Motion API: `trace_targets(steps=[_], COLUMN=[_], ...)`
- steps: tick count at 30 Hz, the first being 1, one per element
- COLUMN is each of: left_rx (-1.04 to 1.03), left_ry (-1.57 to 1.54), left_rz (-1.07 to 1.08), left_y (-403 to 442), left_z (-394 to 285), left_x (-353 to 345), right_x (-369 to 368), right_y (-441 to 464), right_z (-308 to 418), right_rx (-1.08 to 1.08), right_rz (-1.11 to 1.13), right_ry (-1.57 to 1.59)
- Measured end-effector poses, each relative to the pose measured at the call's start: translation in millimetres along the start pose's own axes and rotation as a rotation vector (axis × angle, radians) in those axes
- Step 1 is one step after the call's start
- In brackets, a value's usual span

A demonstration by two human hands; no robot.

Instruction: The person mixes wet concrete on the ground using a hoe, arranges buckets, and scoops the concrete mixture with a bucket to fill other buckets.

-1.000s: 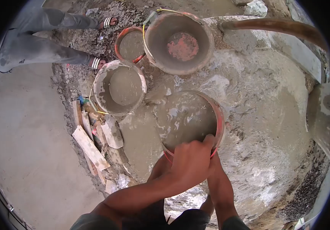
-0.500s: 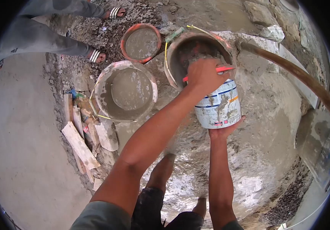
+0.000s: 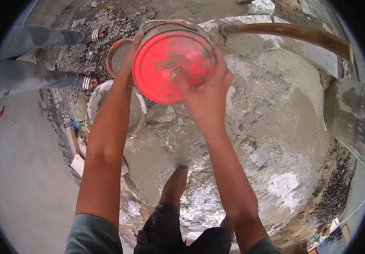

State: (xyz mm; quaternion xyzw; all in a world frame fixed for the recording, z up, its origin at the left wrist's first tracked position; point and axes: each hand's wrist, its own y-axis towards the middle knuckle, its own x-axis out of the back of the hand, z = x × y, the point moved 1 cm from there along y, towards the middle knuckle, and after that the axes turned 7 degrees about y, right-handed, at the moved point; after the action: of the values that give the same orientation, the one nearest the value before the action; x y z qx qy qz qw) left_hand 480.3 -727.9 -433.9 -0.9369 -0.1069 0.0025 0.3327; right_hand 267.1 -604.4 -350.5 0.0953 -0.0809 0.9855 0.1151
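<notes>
A pail (image 3: 159,53) is tipped over in front of me, its round red base facing up at me and smeared with grey mortar. My left hand (image 3: 132,57) grips its left side, with the fingers mostly hidden. My right hand (image 3: 205,93) is clasped on its lower right, the thumb lying across the base and the fingers round the edge. Behind the pail shows the far rim of a larger bucket (image 3: 172,22), mostly covered by it. What is inside that bucket is hidden.
An orange-rimmed tub (image 3: 109,61) and a mortar-coated bucket (image 3: 142,108) stand to the left. Wet mortar (image 3: 275,110) spreads over the ground. A wooden handle (image 3: 292,30) slants at upper right. Another person's sandalled feet (image 3: 90,82) are at left.
The pail has turned from its labelled side to its red base and come up closer to me. My left hand has moved to its left side. The view has shifted.
</notes>
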Motion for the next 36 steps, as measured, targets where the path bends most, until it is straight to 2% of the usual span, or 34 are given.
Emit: trace_targets(steps=[1, 4, 8, 9, 10, 11, 13, 14, 15, 17, 18, 19, 22, 23, 25, 27, 28, 30, 31, 32, 36], left_rx=[-0.02, -0.139, -0.264, -0.249, -0.146, -0.146, -0.198, -0.109, -0.071, -0.032, 0.014, 0.054, 0.223, 0.228, 0.365, 0.382, 0.385, 0.34, 0.292, 0.254, 0.089], left_ry=[-0.046, -0.225, -0.283, -0.195, -0.136, -0.212, 0.04, 0.113, 0.263, 0.368, 0.415, 0.467, 0.491, 0.516, 0.599, 0.568, 0.553, 0.748, 0.832, 0.87, 0.845], left_rz=[0.01, 0.076, 0.151, 0.13, 0.139, 0.141, 0.037, 0.111, 0.148, 0.207, 0.25, 0.314, 0.48, 0.524, 0.585, 0.626, 0.64, 0.731, 0.737, 0.739, 0.626], left_y=[-5.4, -28.5, -94.6, -115.0, -145.5, -157.7, -197.5, -213.5, -245.9, -284.4, -305.8, -325.6, -380.3, -392.9, -406.3, -429.1, -438.4, -453.2, -449.9, -453.9, -462.5], left_z=[1.2, 15.4, 47.8, 61.3, 73.9, 101.6, 159.2, 200.7, 221.6, 284.3, 312.4, 337.4, 375.2, 382.8, 406.0, 420.4, 424.2, 424.7, 422.6, 430.0, 451.5], left_x=[3.7, 3.3, -31.9, -42.7, -64.7, -84.5, -129.5, -146.5, -173.2, -214.3, -232.2, -255.3, -295.2, -301.4, -300.3, -302.7, -303.8, -307.4, -308.4, -309.2, -291.6], right_x=[3.6, 2.6, 76.6, 100.7, 125.8, 152.2, 200.7, 231.5, 260.0, 312.0, 346.2, 375.7, 441.9, 457.2, 483.1, 498.7, 507.2, 528.0, 536.1, 546.9, 586.7], right_y=[-6.2, -6.0, -50.7, -75.3, -102.1, -122.5, -173.3, -196.9, -220.7, -263.5, -289.3, -292.4, -373.3, -397.9, -430.2, -452.2, -465.4, -485.7, -490.7, -491.2, -531.8], right_z=[19.1, 6.1, -20.4, -37.1, -54.6, -76.2, -143.4, -171.8, -196.3, -246.2, -261.2, -215.7, -288.7, -307.6, -323.5, -343.9, -354.3, -366.8, -355.9, -350.1, -312.8], right_rx=[0.046, 0.016, 0.068, 0.113, 0.074, 0.055, -0.05, -0.131, -0.222, -0.391, -0.474, -0.659, -0.903, -0.938, -0.964, -1.172, -1.167, -1.139, -1.03, -0.945, -0.907], right_rz=[0.006, 0.075, 0.008, -0.029, -0.049, -0.077, -0.208, -0.259, -0.317, -0.373, -0.432, -0.385, -0.386, -0.392, -0.358, -0.536, -0.569, -0.613, -0.766, -0.825, -0.712], right_ry=[-0.117, -0.242, -0.111, -0.051, 0.054, 0.158, 0.289, 0.334, 0.369, 0.547, 0.623, 0.512, 0.601, 0.683, 0.849, 0.803, 0.645, 0.325, 0.322, 0.294, 0.296])
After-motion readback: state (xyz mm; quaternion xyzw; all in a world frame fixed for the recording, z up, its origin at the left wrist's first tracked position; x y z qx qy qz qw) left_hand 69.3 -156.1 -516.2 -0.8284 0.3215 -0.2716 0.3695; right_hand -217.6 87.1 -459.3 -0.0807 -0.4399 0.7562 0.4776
